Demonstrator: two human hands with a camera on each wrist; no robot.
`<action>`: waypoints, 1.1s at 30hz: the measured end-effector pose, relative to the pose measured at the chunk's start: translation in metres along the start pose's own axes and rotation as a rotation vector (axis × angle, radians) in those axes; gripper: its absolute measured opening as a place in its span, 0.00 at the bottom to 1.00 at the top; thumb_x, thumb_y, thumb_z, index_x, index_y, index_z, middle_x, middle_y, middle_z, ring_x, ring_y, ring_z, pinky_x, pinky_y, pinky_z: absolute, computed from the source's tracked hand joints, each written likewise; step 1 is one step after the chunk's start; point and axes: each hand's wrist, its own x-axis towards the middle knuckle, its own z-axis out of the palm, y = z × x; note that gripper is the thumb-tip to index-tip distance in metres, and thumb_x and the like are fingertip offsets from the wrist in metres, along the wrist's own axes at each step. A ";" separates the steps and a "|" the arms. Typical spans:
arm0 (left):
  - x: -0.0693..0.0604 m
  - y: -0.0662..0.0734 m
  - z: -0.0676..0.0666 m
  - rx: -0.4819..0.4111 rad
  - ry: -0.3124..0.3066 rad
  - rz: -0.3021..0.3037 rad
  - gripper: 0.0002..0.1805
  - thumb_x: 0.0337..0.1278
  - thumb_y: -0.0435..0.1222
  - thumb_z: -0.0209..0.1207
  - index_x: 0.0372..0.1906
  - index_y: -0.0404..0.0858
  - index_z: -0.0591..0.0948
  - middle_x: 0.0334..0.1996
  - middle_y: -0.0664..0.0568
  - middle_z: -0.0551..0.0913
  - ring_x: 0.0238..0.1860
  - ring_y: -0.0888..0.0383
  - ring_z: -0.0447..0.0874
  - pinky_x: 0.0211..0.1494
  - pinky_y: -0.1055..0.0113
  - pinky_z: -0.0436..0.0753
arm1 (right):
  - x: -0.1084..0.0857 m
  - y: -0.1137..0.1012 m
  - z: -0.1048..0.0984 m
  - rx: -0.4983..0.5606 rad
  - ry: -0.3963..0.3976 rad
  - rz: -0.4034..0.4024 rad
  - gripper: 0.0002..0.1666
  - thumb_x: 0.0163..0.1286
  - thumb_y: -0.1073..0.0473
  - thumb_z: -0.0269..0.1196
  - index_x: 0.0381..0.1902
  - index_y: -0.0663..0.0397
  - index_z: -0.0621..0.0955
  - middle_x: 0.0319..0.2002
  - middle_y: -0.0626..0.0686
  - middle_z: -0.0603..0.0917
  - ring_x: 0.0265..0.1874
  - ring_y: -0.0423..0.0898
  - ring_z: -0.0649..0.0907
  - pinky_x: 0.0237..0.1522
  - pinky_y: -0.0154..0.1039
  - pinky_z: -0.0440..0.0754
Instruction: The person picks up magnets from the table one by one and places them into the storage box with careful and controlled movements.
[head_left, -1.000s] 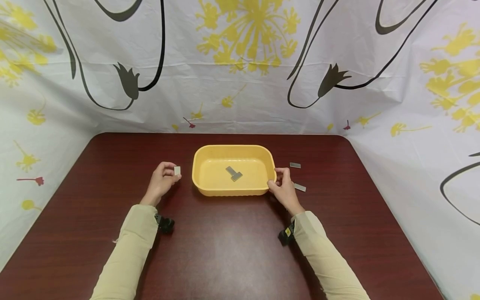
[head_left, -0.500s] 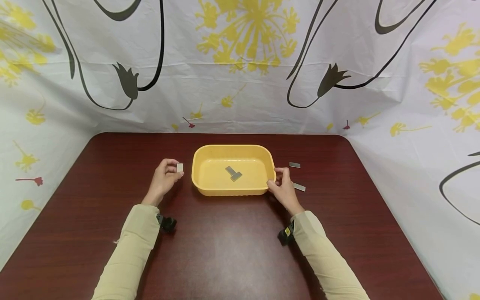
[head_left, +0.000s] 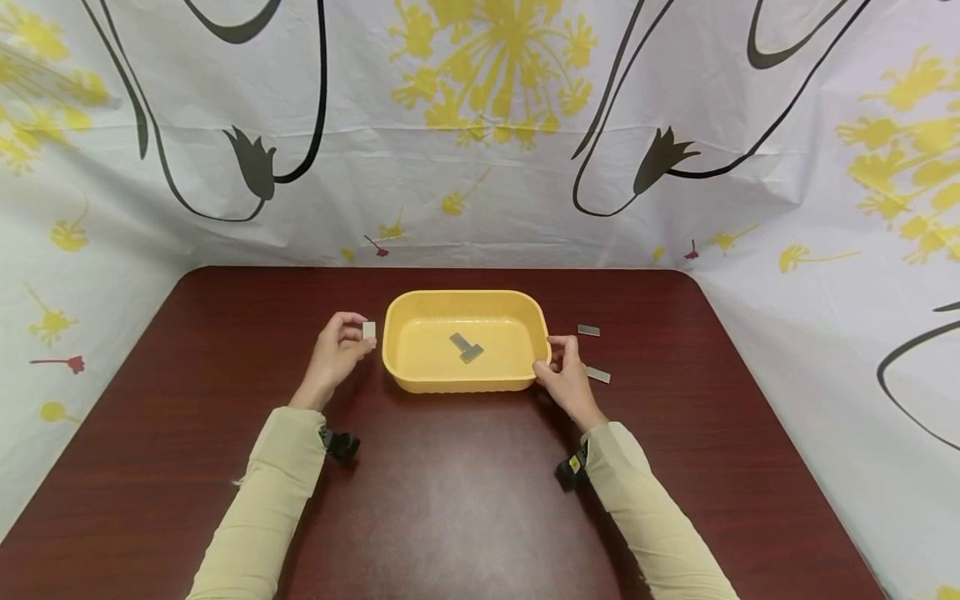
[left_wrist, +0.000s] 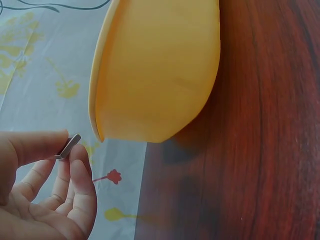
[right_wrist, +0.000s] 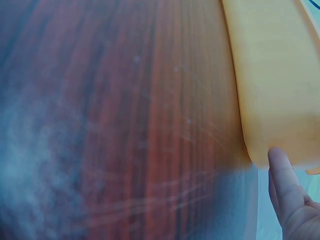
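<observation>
My left hand (head_left: 335, 354) pinches a small flat grey rectangular piece (head_left: 369, 331) between thumb and fingertips. It is just left of a yellow plastic tub (head_left: 468, 385), apart from its rim. In the left wrist view the piece (left_wrist: 69, 146) shows edge-on, thin and metallic looking. My right hand (head_left: 570, 379) holds the tub by its right front corner, thumb on the front side and a finger at the right rim. In the right wrist view the thumb (right_wrist: 281, 172) touches the tub wall (right_wrist: 280, 90). Inside the tub, two similar grey pieces (head_left: 471, 353) lie against each other.
Two more grey pieces lie on the dark red-brown table (head_left: 450, 500) right of the tub: one farther back (head_left: 588, 331), one beside my right hand (head_left: 599, 375). A white sheet with flower prints (head_left: 480, 217) hangs behind and along the sides of the table.
My left hand, with the grey piece in it, has moved right and slightly away, closer to the tub. The right hand, the tub and the other pieces stay in place.
</observation>
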 end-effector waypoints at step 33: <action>0.009 0.016 0.022 -0.046 -0.046 0.018 0.21 0.51 0.30 0.56 0.50 0.33 0.66 0.34 0.42 0.74 0.34 0.53 0.76 0.36 0.64 0.74 | -0.014 -0.027 -0.001 -0.014 0.018 -0.036 0.25 0.55 0.70 0.53 0.52 0.67 0.63 0.33 0.61 0.72 0.23 0.40 0.73 0.23 0.25 0.74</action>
